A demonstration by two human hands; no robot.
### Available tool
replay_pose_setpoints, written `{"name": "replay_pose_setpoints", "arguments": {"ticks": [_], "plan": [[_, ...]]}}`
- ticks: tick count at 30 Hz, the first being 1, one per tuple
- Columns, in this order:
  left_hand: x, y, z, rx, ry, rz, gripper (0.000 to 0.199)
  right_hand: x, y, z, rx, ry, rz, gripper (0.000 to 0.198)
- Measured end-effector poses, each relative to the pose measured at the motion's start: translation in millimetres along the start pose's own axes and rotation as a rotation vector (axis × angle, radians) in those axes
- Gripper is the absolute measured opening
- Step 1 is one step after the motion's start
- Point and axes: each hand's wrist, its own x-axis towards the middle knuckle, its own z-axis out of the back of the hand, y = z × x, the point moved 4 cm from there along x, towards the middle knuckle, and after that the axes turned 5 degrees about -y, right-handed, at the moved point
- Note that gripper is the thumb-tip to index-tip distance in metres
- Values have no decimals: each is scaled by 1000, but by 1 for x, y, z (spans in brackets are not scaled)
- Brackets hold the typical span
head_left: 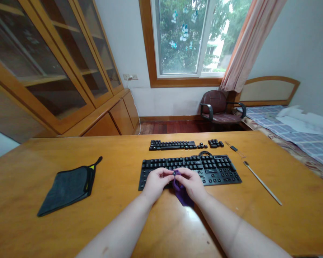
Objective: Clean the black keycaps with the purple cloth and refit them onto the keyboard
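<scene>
Both my hands meet over the near edge of a black keyboard (218,168), several of whose keycaps are off. My right hand (192,184) grips a purple cloth (183,196) that hangs below the fingers. With thumb and finger pinched, my left hand (156,182) holds a small dark keycap (174,173) against the cloth; the fingers partly hide it. Behind the keyboard, loose black keycaps (174,144) lie in rows, with a smaller group of keycaps (215,143) to their right.
A folded dark grey cloth (67,186) lies on the left of the wooden table (118,222). On the right are a thin brush (263,184) and a wire keycap puller (233,148). Beyond the table stand a chair (216,107) and a bed (290,122).
</scene>
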Motion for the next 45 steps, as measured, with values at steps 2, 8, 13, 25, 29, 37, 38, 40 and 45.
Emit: {"name": "replay_pose_setpoints", "arguments": {"ticks": [2, 8, 13, 25, 29, 37, 38, 40, 45], "plan": [[0, 2, -1, 4, 6, 7, 17, 1, 2, 2, -20, -28, 32, 14], [1, 4, 0, 6, -5, 18, 19, 1, 0, 3, -17, -66, -43, 16], [1, 2, 1, 2, -21, 3, 15, -1, -2, -1, 11, -13, -17, 16], [-1, 5, -1, -1, -6, -13, 21, -1, -2, 2, -40, -116, -22, 12], [0, 3, -2, -13, 4, -89, 25, -2, -1, -1, -48, -89, -16, 15], [-1, -1, -4, 1, 50, -130, 22, 1, -8, 2, -13, -129, -26, 17], [-1, -1, -5, 14, 62, -147, 23, 1, -8, 2, -6, -117, -25, 16], [-1, 1, -5, 35, 71, -176, 25, 1, -8, 1, -7, -96, -21, 16], [-2, -4, -4, 58, 90, -228, 21, 1, -8, 3, -26, -148, -30, 16]]}}
